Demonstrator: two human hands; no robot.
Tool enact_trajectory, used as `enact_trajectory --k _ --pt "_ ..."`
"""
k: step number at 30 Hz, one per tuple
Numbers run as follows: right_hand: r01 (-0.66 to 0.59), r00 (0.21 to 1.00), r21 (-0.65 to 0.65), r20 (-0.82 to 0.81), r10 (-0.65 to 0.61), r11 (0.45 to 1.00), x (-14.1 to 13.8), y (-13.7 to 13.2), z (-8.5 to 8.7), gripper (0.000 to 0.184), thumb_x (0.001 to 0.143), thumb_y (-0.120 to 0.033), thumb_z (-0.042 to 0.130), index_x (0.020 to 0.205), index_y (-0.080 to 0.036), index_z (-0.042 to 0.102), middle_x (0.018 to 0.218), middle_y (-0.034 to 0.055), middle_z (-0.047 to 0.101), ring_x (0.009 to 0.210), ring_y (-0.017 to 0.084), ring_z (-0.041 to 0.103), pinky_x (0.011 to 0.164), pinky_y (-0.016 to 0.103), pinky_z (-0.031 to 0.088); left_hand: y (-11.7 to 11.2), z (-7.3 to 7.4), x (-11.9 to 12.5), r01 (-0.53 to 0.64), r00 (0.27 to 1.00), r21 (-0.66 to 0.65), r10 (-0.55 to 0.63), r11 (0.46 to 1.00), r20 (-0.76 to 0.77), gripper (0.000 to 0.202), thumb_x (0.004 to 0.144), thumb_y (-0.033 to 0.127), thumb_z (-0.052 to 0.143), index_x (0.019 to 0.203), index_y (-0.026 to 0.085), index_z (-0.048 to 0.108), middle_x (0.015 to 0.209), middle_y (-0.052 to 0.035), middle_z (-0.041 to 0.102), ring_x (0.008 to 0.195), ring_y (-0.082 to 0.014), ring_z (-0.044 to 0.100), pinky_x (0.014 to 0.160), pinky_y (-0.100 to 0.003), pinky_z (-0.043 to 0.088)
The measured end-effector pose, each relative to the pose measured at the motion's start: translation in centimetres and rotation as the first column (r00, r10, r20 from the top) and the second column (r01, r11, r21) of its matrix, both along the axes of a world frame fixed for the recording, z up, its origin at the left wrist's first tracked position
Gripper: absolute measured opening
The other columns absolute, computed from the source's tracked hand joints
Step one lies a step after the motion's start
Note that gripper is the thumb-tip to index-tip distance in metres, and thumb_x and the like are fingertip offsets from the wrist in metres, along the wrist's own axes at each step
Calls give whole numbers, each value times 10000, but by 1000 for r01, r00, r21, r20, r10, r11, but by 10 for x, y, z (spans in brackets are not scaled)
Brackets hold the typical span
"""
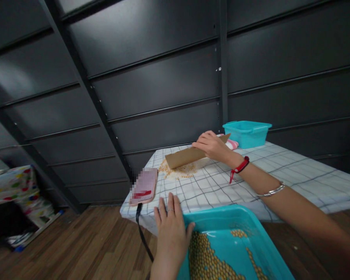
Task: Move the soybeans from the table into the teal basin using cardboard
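Observation:
My right hand [211, 146] grips the upper edge of a brown cardboard strip [183, 156], which stands tilted on the checked tablecloth [216, 182]. Soybeans [182, 171] lie scattered along the strip's near side and past its left end. With fingers stretched out, my left hand [172, 229] rests at the table's front edge, its thumb over the rim of a turquoise basin [230, 210]. Inside that basin lies a heap of soybeans [207, 258], with smaller patches to the right. The basin's lower part is cut off by the frame.
A phone [144, 186] with a black cable [142, 233] lies at the table's left corner. Farther back on the right stands a second turquoise basin [247, 134], beside a pink-and-white cloth [231, 144]. A dark panelled wall [163, 77] rises behind the table.

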State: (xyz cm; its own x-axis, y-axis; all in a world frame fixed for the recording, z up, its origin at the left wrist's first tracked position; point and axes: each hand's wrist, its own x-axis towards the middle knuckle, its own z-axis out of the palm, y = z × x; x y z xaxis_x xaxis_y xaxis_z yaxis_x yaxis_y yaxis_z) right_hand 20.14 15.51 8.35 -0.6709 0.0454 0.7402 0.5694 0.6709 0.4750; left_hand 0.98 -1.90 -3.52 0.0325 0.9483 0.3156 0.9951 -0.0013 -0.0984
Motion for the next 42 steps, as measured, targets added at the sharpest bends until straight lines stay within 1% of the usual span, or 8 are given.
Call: enact_trajectory --k 5,12,18,23,28,31,36,42 --pt "-31 999 -4 25 31 1000 6 -7 5 274 845 -94 366 919 -177 616 780 49 630 801 170 451 738 325 295 0 0 0 -2 1000 -1 2 1000 0 650 772 347 443 1354 85 319 1435 -197 314 1293 -421 269 998 -633 284" --pt "-37 999 -19 -10 37 999 21 -12 13 261 886 -197 368 926 -197 626 790 56 632 791 181 464 725 347 326 1 2 1 -9 1000 4 9 1000 -3 645 760 348 468 1342 98 349 1427 -200 331 1285 -423 289 989 -632 299" --pt "-44 999 0 -14 44 999 9 -14 6 268 889 -171 351 917 -183 617 779 55 628 781 175 460 726 342 313 0 6 4 -38 999 -24 38 999 2 649 764 334 473 1338 61 344 1428 -205 317 1284 -426 279 1002 -622 294" --pt "-78 996 9 43 77 997 -1 -19 3 255 874 -152 358 918 -191 607 772 44 629 802 175 458 736 334 306 1 0 0 6 1000 8 -6 1000 -2 658 770 366 458 1353 90 325 1439 -196 303 1288 -415 287 994 -624 297" --pt "-103 993 4 59 102 995 7 -21 6 285 854 -124 341 931 -188 607 771 49 629 802 176 472 740 345 318 2 -3 -2 10 1000 12 -10 1000 11 670 769 378 464 1359 99 313 1439 -190 306 1294 -413 277 998 -628 287" --pt "-115 993 2 35 115 993 11 -21 7 284 845 -128 348 925 -194 613 781 49 633 781 176 478 736 353 329 2 -3 -2 10 1000 14 -10 1000 14 663 772 369 460 1358 92 315 1440 -191 304 1293 -415 277 1000 -627 286" --pt "-151 988 37 -3 152 988 10 -22 6 271 845 -130 355 891 -179 618 757 49 630 758 172 476 727 348 340 3 -3 -2 12 1000 21 -12 1000 0 658 772 368 464 1356 102 320 1438 -191 313 1290 -417 284 995 -626 296" --pt "-149 989 11 -7 149 989 10 -25 7 266 864 -161 357 899 -195 619 770 44 639 767 173 480 727 351 343 2 -1 -2 4 1000 -1 -4 1000 6 658 775 356 459 1357 88 312 1439 -199 309 1295 -420 270 998 -627 286"
